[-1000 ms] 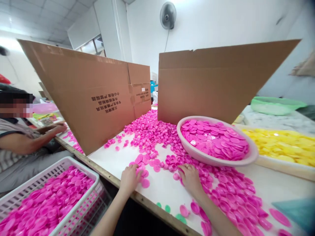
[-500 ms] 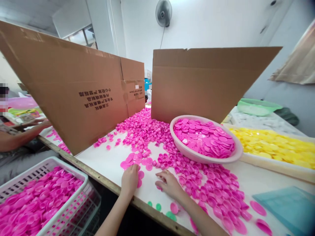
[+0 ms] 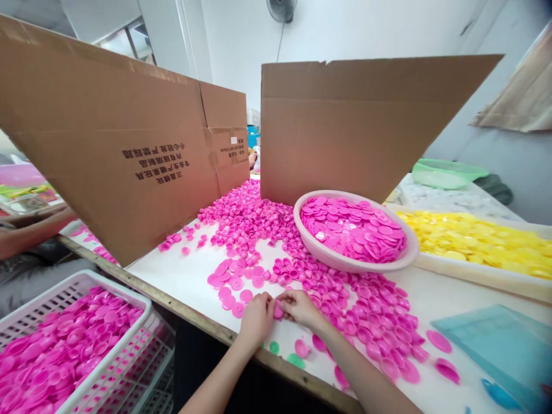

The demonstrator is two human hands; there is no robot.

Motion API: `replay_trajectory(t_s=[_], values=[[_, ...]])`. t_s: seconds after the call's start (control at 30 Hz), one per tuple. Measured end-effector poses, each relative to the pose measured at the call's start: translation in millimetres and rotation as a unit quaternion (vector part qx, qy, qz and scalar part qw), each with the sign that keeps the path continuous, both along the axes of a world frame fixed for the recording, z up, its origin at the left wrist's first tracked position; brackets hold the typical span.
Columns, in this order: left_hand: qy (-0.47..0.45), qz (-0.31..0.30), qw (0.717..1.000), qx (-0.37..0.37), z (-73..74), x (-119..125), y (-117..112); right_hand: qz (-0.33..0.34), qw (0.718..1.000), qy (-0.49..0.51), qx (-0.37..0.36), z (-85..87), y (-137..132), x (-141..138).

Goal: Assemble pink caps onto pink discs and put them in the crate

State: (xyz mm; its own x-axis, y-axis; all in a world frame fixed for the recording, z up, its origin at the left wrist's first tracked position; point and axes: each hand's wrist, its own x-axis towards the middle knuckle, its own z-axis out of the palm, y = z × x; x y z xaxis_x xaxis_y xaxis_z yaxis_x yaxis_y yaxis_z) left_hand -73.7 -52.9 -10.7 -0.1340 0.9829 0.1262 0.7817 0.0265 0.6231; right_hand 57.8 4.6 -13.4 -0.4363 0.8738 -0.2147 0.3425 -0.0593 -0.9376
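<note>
2 bare hands, left (image 3: 257,317) and right (image 3: 301,306), meet fingertip to fingertip low over the white table (image 3: 190,276), together pinching 1 pink plastic cap (image 3: 278,311) in front of the round basin (image 3: 345,265). Flat pink discs (image 3: 235,282) lie loose left of the basin. 2 cardboard panels (image 3: 353,132) stand behind it, and 1 tray (image 3: 474,275) of yellow pieces sits to its right.

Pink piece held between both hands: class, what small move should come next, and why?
Probably squeeze it together: the left hand and right hand both pinch the pink piece over the table, flat discs to the left, cups to the right.
</note>
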Motion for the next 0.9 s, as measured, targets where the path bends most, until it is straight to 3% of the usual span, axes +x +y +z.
replay_trajectory(t_s=[0.17,0.3,0.5,0.7,0.9], values=[[0.071,0.003,0.997,-0.044,-4.1,4,2,0.027,0.998,-0.002,-0.059,7.2,-3,3],[0.103,-0.012,0.992,-0.066,4.1,6,17,0.025,0.996,-0.006,-0.090,12.2,-6,2],[0.141,-0.022,0.990,0.011,9.6,15,39,0.013,0.993,-0.034,-0.113,16.8,-7,0],[0.170,-0.032,0.985,0.004,-2.1,15,41,0.042,0.987,-0.070,-0.137,16.7,1,1],[0.146,-0.033,0.989,0.017,-1.9,12,46,0.048,0.988,-0.078,-0.121,10.7,8,0]])
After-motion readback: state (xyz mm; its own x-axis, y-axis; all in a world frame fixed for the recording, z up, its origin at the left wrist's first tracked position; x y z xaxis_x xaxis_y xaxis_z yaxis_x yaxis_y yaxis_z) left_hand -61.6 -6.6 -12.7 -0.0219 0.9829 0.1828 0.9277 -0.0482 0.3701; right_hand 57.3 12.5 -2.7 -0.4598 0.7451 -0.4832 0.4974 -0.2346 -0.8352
